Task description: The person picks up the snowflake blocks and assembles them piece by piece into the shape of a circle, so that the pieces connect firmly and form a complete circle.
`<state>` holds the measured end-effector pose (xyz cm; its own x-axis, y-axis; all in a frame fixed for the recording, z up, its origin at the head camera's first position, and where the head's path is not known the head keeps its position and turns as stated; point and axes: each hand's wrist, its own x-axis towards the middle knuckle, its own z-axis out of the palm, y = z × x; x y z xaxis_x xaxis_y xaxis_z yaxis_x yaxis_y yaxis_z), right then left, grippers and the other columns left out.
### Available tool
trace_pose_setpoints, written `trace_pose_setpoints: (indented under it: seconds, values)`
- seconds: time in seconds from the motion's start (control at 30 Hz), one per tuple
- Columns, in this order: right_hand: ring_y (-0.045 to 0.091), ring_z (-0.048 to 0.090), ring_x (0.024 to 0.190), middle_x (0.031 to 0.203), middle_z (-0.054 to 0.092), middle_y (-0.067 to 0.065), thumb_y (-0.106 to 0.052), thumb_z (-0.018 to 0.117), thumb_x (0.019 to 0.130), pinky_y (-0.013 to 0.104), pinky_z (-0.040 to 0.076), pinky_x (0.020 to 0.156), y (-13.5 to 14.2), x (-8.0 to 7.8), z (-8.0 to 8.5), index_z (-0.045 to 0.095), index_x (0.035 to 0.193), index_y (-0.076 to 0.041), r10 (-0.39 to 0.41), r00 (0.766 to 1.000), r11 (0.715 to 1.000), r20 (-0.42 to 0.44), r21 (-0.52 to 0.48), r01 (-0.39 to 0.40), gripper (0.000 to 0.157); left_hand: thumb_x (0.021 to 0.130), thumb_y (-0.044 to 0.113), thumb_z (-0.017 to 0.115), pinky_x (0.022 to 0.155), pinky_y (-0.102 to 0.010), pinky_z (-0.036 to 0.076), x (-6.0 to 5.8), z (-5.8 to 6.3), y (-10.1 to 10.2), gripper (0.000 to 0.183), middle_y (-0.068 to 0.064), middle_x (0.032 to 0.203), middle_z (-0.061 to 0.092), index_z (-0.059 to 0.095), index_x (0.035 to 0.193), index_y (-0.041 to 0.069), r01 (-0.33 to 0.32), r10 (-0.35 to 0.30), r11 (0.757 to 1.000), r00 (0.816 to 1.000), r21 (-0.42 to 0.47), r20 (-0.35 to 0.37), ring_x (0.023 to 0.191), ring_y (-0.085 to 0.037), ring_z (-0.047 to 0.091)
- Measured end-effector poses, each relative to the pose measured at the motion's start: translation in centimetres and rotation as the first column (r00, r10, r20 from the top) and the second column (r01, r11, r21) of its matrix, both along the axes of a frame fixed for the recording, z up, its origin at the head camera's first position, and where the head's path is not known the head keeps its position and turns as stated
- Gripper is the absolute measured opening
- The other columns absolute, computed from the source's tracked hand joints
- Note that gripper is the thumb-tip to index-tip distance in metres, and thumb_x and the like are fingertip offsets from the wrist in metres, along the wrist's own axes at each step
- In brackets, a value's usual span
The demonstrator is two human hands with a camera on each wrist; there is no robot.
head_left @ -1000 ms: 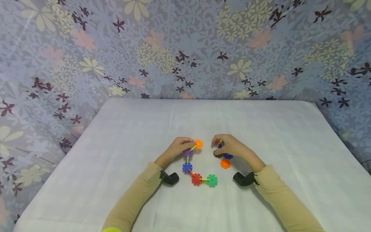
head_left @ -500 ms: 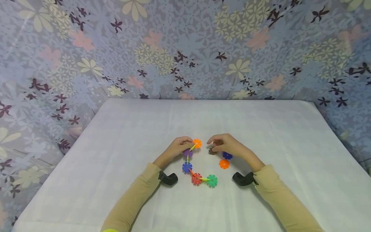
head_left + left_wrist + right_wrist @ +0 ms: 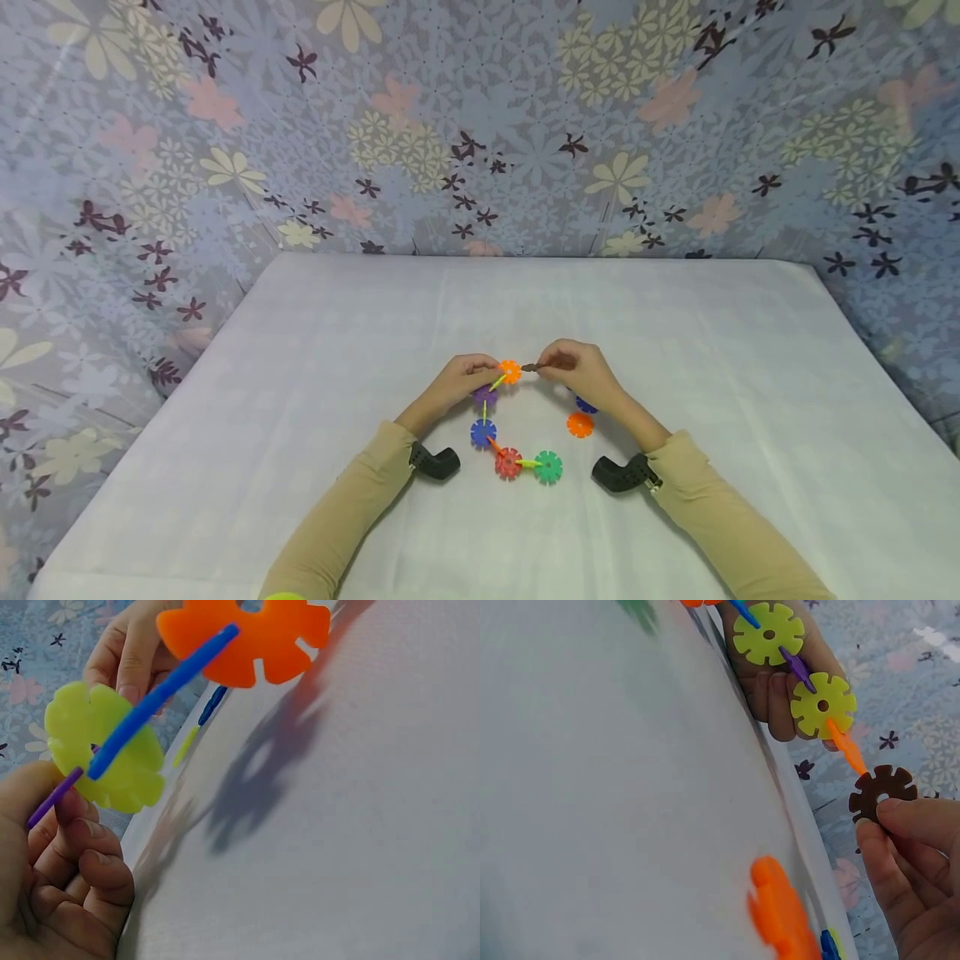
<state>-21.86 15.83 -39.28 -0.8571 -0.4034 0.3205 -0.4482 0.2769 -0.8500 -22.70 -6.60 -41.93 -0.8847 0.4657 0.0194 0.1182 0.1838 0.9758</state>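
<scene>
A chain of interlocked notched plastic discs, with a green disc (image 3: 549,467) at its near end, curves across the white-covered table. My left hand (image 3: 465,379) holds it near the purple disc (image 3: 484,396); in the left wrist view its fingers are at a purple disc seen edge-on, beside a yellow-green disc (image 3: 75,724). At the chain's far end is an orange disc (image 3: 510,372). My right hand (image 3: 585,371) pinches a brown disc (image 3: 866,799) between thumb and fingers. In the right wrist view the brown disc's rim meets the orange disc (image 3: 847,750), seen edge-on.
Beneath and in front of my right hand lie an orange disc (image 3: 580,425) and a partly hidden dark blue disc (image 3: 587,405). The white cloth (image 3: 360,333) covers the table up to the flower-patterned wall (image 3: 420,125). Both wrists carry black camera mounts (image 3: 435,462).
My right hand has moved left and slightly away from me, bringing the brown disc from above the dark blue disc to the orange disc. The left hand has stayed nearly still.
</scene>
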Motion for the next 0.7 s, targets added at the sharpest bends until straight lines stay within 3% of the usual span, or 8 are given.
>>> trace_pose_setpoints:
  seconds: [0.2,0.33,0.5,0.7]
  values:
    - [0.033,0.059,0.069,0.077,0.061,0.018,0.008,0.064,0.077,0.031,0.049,0.060,-0.1,0.3,0.2,0.060,0.082,0.009,0.005,0.997,0.999,0.073,-0.048,-0.001,0.006,0.089,0.005,0.053,0.061,-0.022,0.038,0.8,1.6,0.2,0.022,-0.001,0.067,0.057,0.057,0.099,-0.014,-0.003,0.003,1.000,1.000,-0.008,0.000,0.056,-0.006,0.043]
    - [0.033,0.060,0.070,0.078,0.061,0.019,0.009,0.063,0.077,0.032,0.049,0.061,-0.2,0.2,-0.3,0.061,0.082,0.009,0.033,0.998,0.995,0.055,-0.092,-0.027,0.005,0.089,0.005,0.052,0.060,-0.022,0.038,0.9,1.8,0.3,0.022,0.000,0.067,0.056,0.057,0.098,-0.015,0.000,0.000,1.000,1.000,-0.015,-0.007,0.057,-0.006,0.043]
    - [0.023,0.061,0.077,0.083,0.062,0.013,0.005,0.064,0.078,0.028,0.048,0.069,-0.2,-0.5,-2.2,0.064,0.084,0.004,0.040,0.999,0.992,0.018,-0.122,-0.038,0.005,0.089,0.003,0.052,0.058,-0.022,0.037,0.8,1.5,0.2,0.021,-0.001,0.066,0.054,0.057,0.098,-0.015,0.013,-0.014,1.000,1.000,0.008,0.005,0.055,-0.006,0.043]
    - [0.019,0.062,0.074,0.080,0.064,0.010,0.002,0.068,0.076,0.029,0.049,0.067,-0.3,-0.8,-3.3,0.066,0.078,-0.001,0.035,0.995,0.984,0.093,-0.177,-0.018,0.004,0.089,0.003,0.052,0.064,-0.024,0.040,-0.2,-0.3,-0.2,0.020,-0.011,0.073,0.058,0.058,0.099,-0.014,0.025,-0.026,0.998,0.999,0.059,0.032,0.060,-0.009,0.047]
